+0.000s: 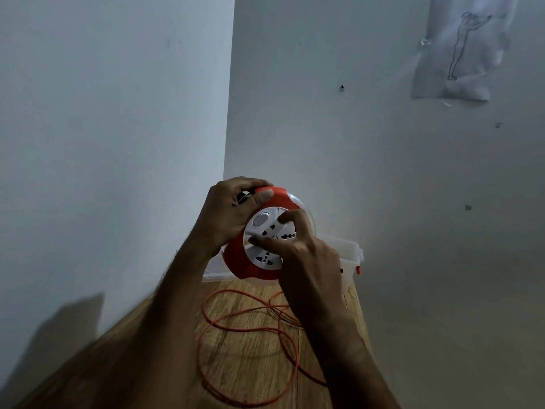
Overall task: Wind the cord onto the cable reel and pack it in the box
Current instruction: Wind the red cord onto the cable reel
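Above the wooden table (pixel 244 343), the left hand (pixel 227 214) is gripping the red reel (pixel 236 258) while the right hand (pixel 303 255) is curling fingers on its white socket face, and the loose orange cord (pixel 250 329) lying below risks tangling during winding, with the box (pixel 349 255) waiting behind.
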`<state>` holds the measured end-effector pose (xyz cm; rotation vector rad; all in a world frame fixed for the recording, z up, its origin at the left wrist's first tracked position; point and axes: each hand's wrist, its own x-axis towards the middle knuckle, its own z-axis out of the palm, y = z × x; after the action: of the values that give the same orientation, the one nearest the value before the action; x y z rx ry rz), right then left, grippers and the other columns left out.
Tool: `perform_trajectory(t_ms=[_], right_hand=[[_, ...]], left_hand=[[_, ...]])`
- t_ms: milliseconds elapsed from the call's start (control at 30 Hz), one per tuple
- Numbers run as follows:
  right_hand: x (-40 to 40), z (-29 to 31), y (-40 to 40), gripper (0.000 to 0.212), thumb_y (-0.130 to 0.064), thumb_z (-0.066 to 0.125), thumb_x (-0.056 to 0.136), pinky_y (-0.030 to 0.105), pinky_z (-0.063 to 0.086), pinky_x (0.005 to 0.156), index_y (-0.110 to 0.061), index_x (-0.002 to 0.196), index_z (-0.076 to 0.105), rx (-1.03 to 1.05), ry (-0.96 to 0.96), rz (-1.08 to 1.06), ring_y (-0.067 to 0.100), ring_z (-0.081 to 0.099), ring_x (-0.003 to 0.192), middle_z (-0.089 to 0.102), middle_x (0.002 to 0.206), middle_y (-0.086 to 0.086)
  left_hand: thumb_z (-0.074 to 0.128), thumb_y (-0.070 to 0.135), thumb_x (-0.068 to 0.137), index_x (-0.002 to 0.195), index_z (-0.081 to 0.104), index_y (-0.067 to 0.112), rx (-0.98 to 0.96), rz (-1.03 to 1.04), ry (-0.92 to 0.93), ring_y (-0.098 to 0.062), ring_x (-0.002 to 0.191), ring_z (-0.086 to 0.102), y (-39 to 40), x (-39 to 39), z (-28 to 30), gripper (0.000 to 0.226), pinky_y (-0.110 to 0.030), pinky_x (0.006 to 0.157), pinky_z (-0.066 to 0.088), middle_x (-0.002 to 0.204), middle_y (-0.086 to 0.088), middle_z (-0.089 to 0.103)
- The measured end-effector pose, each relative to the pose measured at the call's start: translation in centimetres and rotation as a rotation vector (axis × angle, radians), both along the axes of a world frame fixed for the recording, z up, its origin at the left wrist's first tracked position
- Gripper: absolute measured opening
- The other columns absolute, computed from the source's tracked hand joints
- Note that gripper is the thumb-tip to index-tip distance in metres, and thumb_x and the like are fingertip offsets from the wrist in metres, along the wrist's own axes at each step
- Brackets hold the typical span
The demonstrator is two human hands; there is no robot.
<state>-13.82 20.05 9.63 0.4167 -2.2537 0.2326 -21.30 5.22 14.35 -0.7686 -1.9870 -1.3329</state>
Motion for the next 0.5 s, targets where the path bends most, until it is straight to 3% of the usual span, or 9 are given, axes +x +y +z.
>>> perform_trajectory(t_ms=[167, 300, 433, 500], right_hand=[[-1.0, -1.2, 0.0, 0.066, -0.031, 0.088, 0.071, 0.028, 0.057, 0.058, -0.031, 0.132, 0.062, -0.102, 0.15, -0.078, 0.025, 0.068, 0.071, 0.063, 0.111, 0.017], [-1.1, -1.2, -0.3, 0.058, -0.043, 0.078, 0.078, 0.028, 0.061, 0.068, -0.017, 0.127, 0.066, -0.298, 0.207, -0.034, 0.02, 0.071, 0.074, 0.074, 0.099, 0.011], [-1.0, -1.2, -0.6, 0.052, -0.045, 0.08, 0.078, -0.001, 0.044, 0.058, -0.009, 0.111, 0.064, -0.569, 0.218, -0.043, 0.009, 0.068, 0.068, 0.074, 0.094, 0.004], [-1.1, -1.1, -0.4, 0.049, -0.049, 0.077, 0.08, 0.001, 0.045, 0.052, -0.01, 0.106, 0.062, -0.703, 0.157, -0.046, 0.001, 0.061, 0.063, 0.07, 0.09, -0.001]], left_hand=[[0.064, 0.037, 0.092, 0.121, 0.068, 0.017, -0.005, 0.009, 0.027, -0.01, 0.102, 0.067, 0.3, -0.2, -0.1, 0.035, -0.035, 0.089, 0.058, 0.117, 0.003, 0.07], [0.064, 0.036, 0.092, 0.122, 0.068, 0.016, -0.021, -0.009, 0.045, -0.01, 0.1, 0.067, 1.1, 0.1, -0.1, 0.036, -0.028, 0.085, 0.059, 0.116, 0.002, 0.07], [0.065, 0.033, 0.092, 0.12, 0.067, 0.013, -0.067, -0.044, 0.096, 0.001, 0.093, 0.064, 2.7, 0.5, -0.2, 0.034, -0.013, 0.081, 0.054, 0.112, 0.003, 0.069], [0.064, 0.032, 0.092, 0.121, 0.067, 0.013, -0.082, -0.05, 0.103, 0.003, 0.091, 0.062, 3.2, 0.5, -0.3, 0.035, -0.008, 0.08, 0.051, 0.113, 0.002, 0.069]])
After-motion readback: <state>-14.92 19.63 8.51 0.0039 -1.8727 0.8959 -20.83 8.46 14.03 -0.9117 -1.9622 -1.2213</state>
